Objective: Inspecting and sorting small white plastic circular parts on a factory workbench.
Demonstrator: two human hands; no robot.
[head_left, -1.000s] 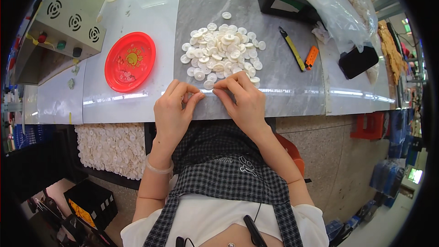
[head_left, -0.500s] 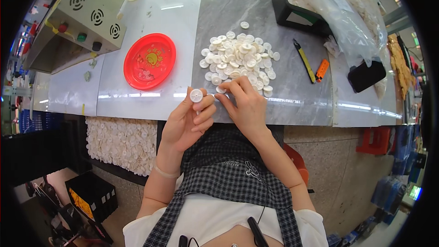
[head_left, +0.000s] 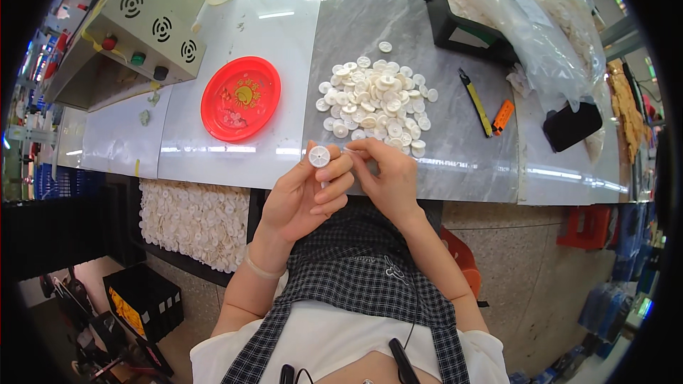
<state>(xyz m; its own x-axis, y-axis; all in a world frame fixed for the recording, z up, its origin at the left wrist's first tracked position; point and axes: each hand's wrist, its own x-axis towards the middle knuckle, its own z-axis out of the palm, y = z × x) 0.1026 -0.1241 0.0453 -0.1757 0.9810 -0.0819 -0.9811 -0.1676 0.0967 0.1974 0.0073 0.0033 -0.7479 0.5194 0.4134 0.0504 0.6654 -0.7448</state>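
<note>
My left hand is closed round a small white plastic wheel, its spoked face turned up between thumb and forefinger. Another white bit shows below it, between the curled fingers. Close by on the right, my right hand is closed in a pinch. A thin white sliver, which looks like another wheel seen edge-on, sits at its fingertips and points toward the left hand. Just beyond both hands, a loose heap of white wheels lies on the grey marbled tabletop.
A red plate lies left of the heap. A metal box with knobs stands at far left. On the right are a yellow cutter, an orange tool, a black bin and plastic bags. More white pieces fill a container below the table.
My right hand has drawn back from the heap's near edge toward my left hand, and the wheel at its fingertips has left the table. My left hand still holds its wheel.
</note>
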